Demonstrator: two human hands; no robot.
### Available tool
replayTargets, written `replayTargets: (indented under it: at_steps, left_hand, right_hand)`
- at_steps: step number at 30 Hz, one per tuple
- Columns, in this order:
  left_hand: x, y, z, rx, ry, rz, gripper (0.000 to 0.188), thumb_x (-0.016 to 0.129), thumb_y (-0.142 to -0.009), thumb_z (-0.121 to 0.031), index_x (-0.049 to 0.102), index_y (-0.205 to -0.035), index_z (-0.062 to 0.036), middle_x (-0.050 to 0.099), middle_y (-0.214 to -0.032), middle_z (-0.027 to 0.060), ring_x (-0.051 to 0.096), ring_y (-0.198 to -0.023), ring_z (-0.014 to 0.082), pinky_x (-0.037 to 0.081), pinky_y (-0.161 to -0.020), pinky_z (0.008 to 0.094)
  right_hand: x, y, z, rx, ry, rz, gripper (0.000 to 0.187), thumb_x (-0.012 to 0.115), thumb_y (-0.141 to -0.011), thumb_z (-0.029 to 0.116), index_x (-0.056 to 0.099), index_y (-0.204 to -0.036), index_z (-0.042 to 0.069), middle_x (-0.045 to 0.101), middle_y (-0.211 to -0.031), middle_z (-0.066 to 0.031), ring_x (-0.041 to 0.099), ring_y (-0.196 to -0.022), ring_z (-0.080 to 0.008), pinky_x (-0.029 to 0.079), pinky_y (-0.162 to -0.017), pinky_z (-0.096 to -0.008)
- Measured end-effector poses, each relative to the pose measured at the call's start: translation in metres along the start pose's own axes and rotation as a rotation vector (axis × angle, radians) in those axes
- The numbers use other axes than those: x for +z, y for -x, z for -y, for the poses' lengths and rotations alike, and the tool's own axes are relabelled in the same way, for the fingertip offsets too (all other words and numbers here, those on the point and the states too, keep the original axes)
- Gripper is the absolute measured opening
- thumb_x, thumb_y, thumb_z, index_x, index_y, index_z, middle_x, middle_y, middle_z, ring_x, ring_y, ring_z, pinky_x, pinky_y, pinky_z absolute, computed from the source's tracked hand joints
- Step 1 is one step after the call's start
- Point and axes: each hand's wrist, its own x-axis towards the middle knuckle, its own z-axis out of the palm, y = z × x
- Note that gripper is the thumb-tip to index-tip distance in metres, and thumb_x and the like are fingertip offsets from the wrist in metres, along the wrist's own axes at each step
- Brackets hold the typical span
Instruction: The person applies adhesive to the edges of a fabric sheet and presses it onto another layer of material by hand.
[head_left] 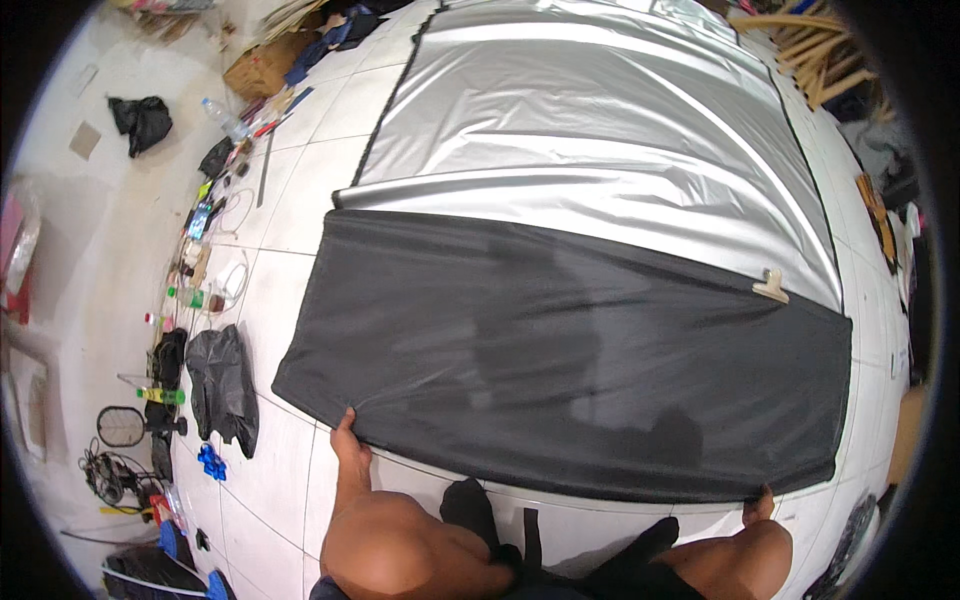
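At 7:30 the left hand (350, 455) is pinching the near hem of the black fabric panel (420, 300), its grip looking closed together on the cloth; the panel is lying on the tiled floor (280, 285), spanning the middle toward 4 o'clock; the silver-coated sheet (600, 110) is stretching beyond it toward 1 o'clock; a beige clip (770, 289) is sitting at the panel's far edge at 3 o'clock; at 4 o'clock the right hand (758, 509) is holding the same hem, its grip seemingly clamped there too, most fingers hiding underneath. The step in hand is apparently holding this edge straight between both hands; a further move is likely calling for even tension, since small creases are fanning from the left thumb.

At 9 o'clock a green bottle (188, 297) is lying among clutter; nearer 8 o'clock a crumpled black plastic bag (222, 380) is resting apart from the panel; dark-covered feet (468, 510) are crowding the hem around 5 and 6 o'clock; curved wooden pieces (815, 65) are lying near the sheet at 2 o'clock.
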Motion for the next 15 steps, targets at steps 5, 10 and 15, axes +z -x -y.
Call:
replayTargets:
  at_steps: [5,10,15]
  left_hand:
    - [-0.008,-0.001,-0.009,-0.044,0.179,0.189,0.058,0.07,-0.088,-0.013,0.045,-0.138,0.0031,0.056,-0.134,0.0139,0.055,-0.121,0.0303,0.042,-0.107,0.0449]
    - [-0.073,-0.075,-0.076,0.091,-0.058,0.032,0.044,0.068,-0.092,-0.022,0.052,-0.126,0.0016,0.062,-0.122,0.0141,0.062,-0.111,0.0263,0.054,-0.091,0.04]
    - [-0.055,-0.093,-0.121,0.163,-0.244,-0.118,0.05,0.068,-0.092,-0.032,0.05,-0.13,-0.005,0.056,-0.127,0.016,0.063,-0.103,0.0269,0.054,-0.071,0.0397]
  right_hand:
    - [0.062,0.034,0.076,-0.41,1.96,-0.266,0.059,0.058,-0.094,0.039,0.046,-0.143,0.008,0.047,-0.142,-0.0226,0.043,-0.133,-0.0375,0.037,-0.107,-0.0503]
    - [0.306,0.121,0.104,-0.85,1.934,0.506,0.055,0.065,-0.091,0.023,0.046,-0.138,0.001,0.049,-0.139,-0.0245,0.048,-0.127,-0.0403,0.039,-0.108,-0.046]
    - [0.526,0.201,0.067,-1.311,1.833,0.839,0.049,0.065,-0.089,0.016,0.048,-0.134,0.006,0.051,-0.131,-0.0205,0.05,-0.123,-0.0391,0.042,-0.104,-0.0462]
